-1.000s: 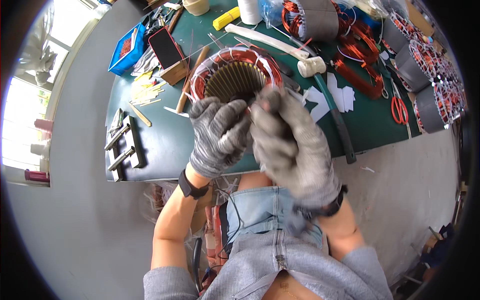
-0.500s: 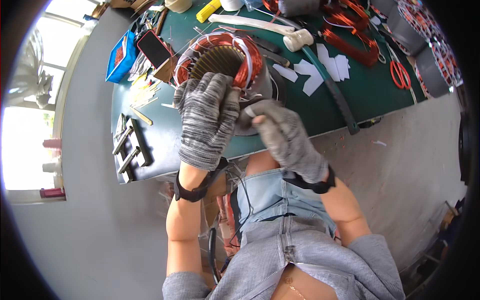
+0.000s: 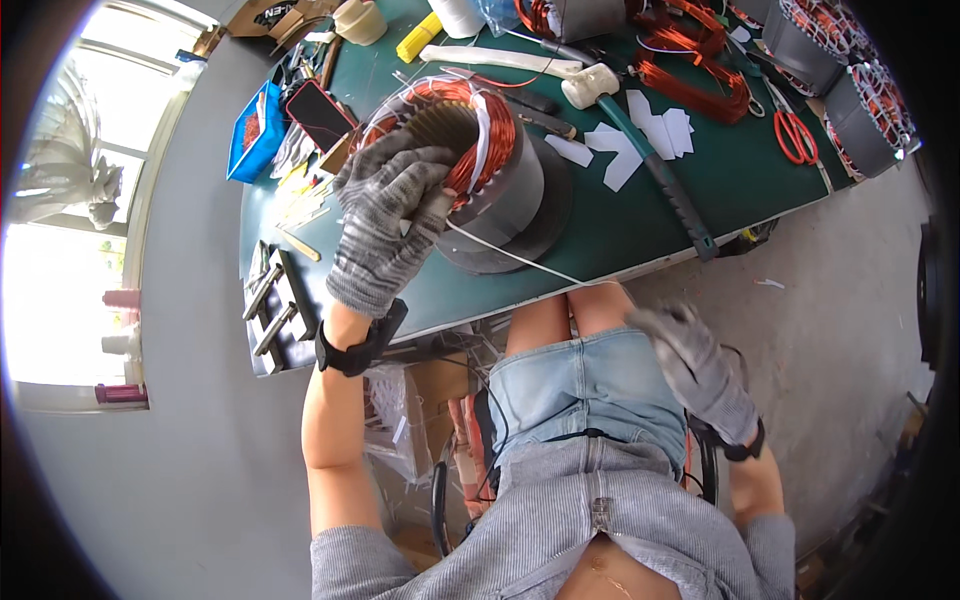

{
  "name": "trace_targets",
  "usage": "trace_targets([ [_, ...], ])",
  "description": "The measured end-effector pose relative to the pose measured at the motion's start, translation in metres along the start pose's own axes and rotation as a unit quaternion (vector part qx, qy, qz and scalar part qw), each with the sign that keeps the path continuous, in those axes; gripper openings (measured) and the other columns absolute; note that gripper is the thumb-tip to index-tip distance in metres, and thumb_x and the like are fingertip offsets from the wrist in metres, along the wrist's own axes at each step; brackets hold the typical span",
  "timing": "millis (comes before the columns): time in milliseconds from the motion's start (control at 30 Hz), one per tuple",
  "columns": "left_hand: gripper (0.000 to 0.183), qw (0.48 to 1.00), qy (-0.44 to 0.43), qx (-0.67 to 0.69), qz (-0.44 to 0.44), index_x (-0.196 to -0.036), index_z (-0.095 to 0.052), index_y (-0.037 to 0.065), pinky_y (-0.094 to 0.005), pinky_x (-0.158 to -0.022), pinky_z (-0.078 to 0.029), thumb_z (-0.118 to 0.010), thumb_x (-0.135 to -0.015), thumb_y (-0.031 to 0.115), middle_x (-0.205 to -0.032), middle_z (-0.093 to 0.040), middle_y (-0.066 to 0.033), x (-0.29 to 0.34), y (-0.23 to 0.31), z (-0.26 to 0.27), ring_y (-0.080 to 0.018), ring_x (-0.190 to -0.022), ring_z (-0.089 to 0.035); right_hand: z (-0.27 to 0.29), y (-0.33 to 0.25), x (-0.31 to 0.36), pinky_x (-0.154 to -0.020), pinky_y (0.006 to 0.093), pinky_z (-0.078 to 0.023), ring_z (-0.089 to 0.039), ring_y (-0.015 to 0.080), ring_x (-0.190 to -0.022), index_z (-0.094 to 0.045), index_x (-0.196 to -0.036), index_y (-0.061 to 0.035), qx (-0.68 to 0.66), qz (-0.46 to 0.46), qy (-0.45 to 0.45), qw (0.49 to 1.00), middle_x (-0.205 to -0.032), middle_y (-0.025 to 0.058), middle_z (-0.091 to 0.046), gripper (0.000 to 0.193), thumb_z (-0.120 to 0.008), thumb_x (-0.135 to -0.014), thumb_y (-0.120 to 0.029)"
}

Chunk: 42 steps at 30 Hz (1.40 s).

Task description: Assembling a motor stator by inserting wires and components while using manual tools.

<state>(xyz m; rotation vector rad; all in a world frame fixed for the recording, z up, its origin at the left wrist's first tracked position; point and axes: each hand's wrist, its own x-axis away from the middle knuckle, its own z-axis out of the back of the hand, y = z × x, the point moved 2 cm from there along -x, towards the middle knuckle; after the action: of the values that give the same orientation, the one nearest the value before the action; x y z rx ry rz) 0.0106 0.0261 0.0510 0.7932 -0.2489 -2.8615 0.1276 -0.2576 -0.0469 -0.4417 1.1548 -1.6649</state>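
"What did you see at the left?"

"A blue bin [image 3: 258, 157] stood on the far left of the bench [image 3: 610, 232], with a phone [image 3: 317, 115] just right of it. Then came the left hand [image 3: 392, 220], in a grey knit glove, over the near left rim of a stator [image 3: 512, 195]."

"Was its grip clamped?"

"I saw fingers bent against the copper winding [image 3: 506, 132], but couldn't tell whether they were clamped on it."

"And the stator?"

"It stood on a dark round base [image 3: 555, 215], bore open at the top. A white cord [image 3: 515, 257] ran right from beside the left thumb, past the bench's near edge. Farther right lay a mallet [image 3: 658, 172]."

"The right hand [image 3: 695, 365]?"

"Well apart from the stator, beside the right thigh, and blurred; I couldn't tell whether its grip was together on the cord. Red-handled scissors [image 3: 795, 137] lay farther right, on the bench."
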Motion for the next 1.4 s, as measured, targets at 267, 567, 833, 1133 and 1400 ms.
trace_targets([
  [267,0.018,0.997,-0.075,0.0,0.022,-0.095,-0.064,0.006,-0.0459,-0.107,-0.024,-0.061,-0.082,0.018,-0.086,-0.065,-0.0115,-0.004,-0.005,0.0,-0.0324,-0.099,-0.058,-0.06,-0.042,-0.127,-0.064,0.0362,-0.049,-0.06,0.0275,-0.074,-0.059,-0.111,-0.0112,0.006,0.127,0.253,0.959,-0.089,0.011,-0.061,0.04,-0.063,-0.073,0.002],
  [567,0.025,0.997,-0.072,0.02,-0.007,-0.102,-0.063,0.006,-0.0424,-0.103,-0.031,-0.063,-0.081,0.021,-0.097,-0.064,-0.0139,-0.003,-0.006,0.002,-0.0328,-0.104,-0.056,-0.067,-0.061,-0.142,-0.062,0.0326,-0.051,-0.06,0.0222,-0.066,-0.05,-0.127,-0.0117,0.123,0.186,0.27,0.936,-0.079,0.0073,-0.059,0.059,-0.062,-0.071,0.005],
  [833,0.033,0.989,-0.074,-0.034,-0.122,-0.107,-0.061,0.005,-0.0521,-0.108,-0.019,-0.062,-0.081,0.026,-0.109,-0.062,-0.0134,-0.006,-0.013,0.004,-0.0313,-0.116,-0.05,-0.094,-0.058,-0.157,-0.065,0.0414,-0.046,-0.053,0.0246,-0.073,-0.047,-0.13,-0.0186,0.207,0.254,0.308,0.893,-0.081,0.0055,-0.049,0.062,-0.063,-0.071,-0.008],
  [1133,0.095,0.966,0.188,-0.173,-0.022,-0.144,-0.02,0.007,-0.056,-0.108,0.0,-0.069,-0.073,0.047,-0.145,-0.032,-0.0104,0.01,-0.005,-0.004,-0.0368,-0.138,-0.018,-0.041,-0.072,-0.199,-0.09,0.0376,-0.047,-0.053,0.032,-0.106,-0.05,-0.105,0.004,0.344,0.479,0.219,0.777,-0.115,0.0185,-0.05,0.027,-0.054,-0.078,0.001],
  [1400,0.015,0.997,0.058,-0.057,-0.021,-0.086,-0.063,0.007,-0.0564,-0.106,-0.015,-0.064,-0.079,0.019,-0.115,-0.058,-0.0141,0.006,0.0,-0.013,-0.0346,-0.122,-0.043,-0.062,-0.009,-0.134,-0.079,0.0374,-0.049,-0.059,0.0313,-0.086,-0.053,-0.112,-0.0007,0.086,0.181,0.22,0.955,-0.099,0.0184,-0.059,0.029,-0.052,-0.083,-0.001],
])
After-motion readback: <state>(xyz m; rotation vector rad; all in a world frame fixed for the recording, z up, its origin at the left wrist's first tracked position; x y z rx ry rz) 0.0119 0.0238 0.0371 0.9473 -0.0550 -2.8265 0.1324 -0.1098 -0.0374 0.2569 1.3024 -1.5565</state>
